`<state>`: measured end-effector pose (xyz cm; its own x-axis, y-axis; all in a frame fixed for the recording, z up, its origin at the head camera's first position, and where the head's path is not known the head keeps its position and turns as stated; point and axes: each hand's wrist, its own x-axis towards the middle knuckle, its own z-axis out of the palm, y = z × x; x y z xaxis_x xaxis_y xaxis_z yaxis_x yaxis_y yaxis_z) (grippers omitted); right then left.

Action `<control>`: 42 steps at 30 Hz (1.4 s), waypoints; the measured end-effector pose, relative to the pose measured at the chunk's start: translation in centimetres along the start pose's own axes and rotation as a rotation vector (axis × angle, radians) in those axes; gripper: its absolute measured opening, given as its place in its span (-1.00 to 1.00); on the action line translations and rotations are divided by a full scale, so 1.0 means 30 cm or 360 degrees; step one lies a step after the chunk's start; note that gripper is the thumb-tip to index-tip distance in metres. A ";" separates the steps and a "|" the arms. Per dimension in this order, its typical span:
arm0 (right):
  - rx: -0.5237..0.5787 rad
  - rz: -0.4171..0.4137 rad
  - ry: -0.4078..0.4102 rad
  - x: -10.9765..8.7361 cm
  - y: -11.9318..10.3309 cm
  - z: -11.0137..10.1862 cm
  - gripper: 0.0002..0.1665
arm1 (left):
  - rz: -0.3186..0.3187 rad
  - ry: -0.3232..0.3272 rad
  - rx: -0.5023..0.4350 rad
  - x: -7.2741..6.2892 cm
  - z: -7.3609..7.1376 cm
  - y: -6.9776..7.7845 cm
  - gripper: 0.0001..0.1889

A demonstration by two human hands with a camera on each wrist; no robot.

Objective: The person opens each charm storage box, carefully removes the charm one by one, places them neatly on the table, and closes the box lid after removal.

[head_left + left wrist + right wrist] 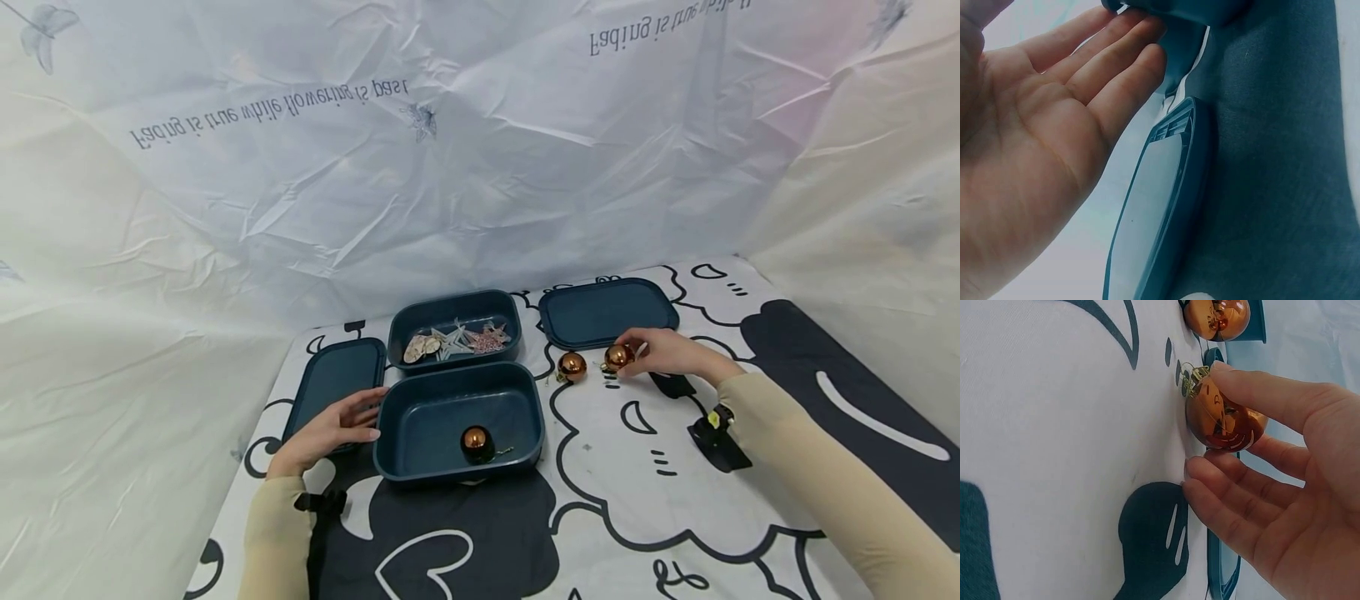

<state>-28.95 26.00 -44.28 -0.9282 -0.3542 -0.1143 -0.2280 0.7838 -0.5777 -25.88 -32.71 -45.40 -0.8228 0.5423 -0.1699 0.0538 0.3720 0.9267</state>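
My right hand [663,352] grips a shiny copper Christmas ball [617,358] at the table, thumb on its near side and fingers curled about it in the right wrist view. A second copper ball [572,367] lies just left of it. My left hand [324,432] has its fingers extended, fingertips at the left wall of the front dark blue box [427,412]. Inside that box rests one copper ball [476,440], its gold cap toward the right. In the left wrist view the left palm [1029,150] shows with nothing in it.
Behind the front box stands a matching box [454,310] with starfish [453,343] and shells [420,348] in it. One blue lid [341,375] lies at the left, partly behind the left hand; another lid [607,312] lies at the back right. A white sheet [450,192] hangs behind.
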 end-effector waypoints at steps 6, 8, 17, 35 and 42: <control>-0.0001 -0.0003 -0.0001 -0.004 -0.002 -0.004 -0.25 | 0.0006 0.0001 -0.0018 0.000 0.001 -0.001 -0.17; -0.0004 -0.0013 -0.0003 -0.004 -0.004 -0.006 -0.25 | 0.0014 0.0002 -0.0018 0.000 0.001 -0.002 -0.18; 0.0015 0.0000 -0.0022 -0.005 -0.008 -0.007 -0.24 | 0.0047 -0.0011 0.0015 0.003 -0.001 -0.004 -0.19; 0.0019 -0.0003 -0.0065 0.005 0.011 -0.010 -0.17 | 0.0006 -0.0005 -0.0004 -0.003 0.005 0.003 -0.18; 0.0017 -0.0015 -0.0071 0.010 0.015 -0.011 -0.17 | 0.0002 -0.0003 -0.0003 -0.002 0.003 0.005 -0.18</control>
<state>-29.43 26.40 -44.31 -0.9119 -0.3843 -0.1443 -0.2335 0.7747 -0.5876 -25.76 -32.61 -45.28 -0.8216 0.5444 -0.1692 0.0541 0.3699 0.9275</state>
